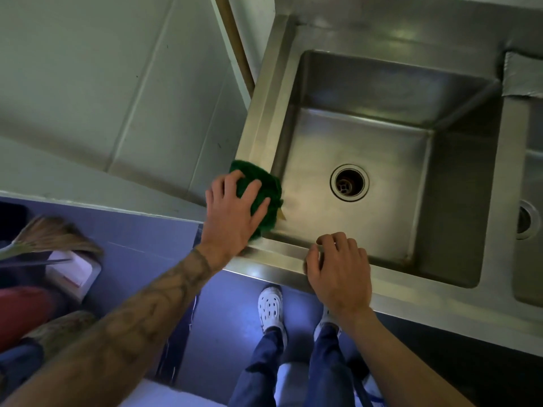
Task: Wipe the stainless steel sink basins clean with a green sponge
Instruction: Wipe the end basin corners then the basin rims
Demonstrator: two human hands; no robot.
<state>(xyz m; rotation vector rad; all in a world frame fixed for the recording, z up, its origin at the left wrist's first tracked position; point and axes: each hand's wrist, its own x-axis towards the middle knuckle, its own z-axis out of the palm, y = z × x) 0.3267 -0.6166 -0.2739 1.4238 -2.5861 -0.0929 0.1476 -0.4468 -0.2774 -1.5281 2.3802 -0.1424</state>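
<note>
Left forearm [141, 312] foremost, our left hand [232, 212], fingers flat, presses the green sponge [264, 183] to the sink rim [258, 127]; right hand [338, 268] (curled, empty) braces alongside. Next, we reckon: down into the basin [367, 142].

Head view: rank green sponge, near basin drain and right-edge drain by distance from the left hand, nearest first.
1. green sponge: under the left hand, at the basin's left rim.
2. near basin drain: on the basin floor, to the right.
3. right-edge drain: in the next basin, far right.
</note>
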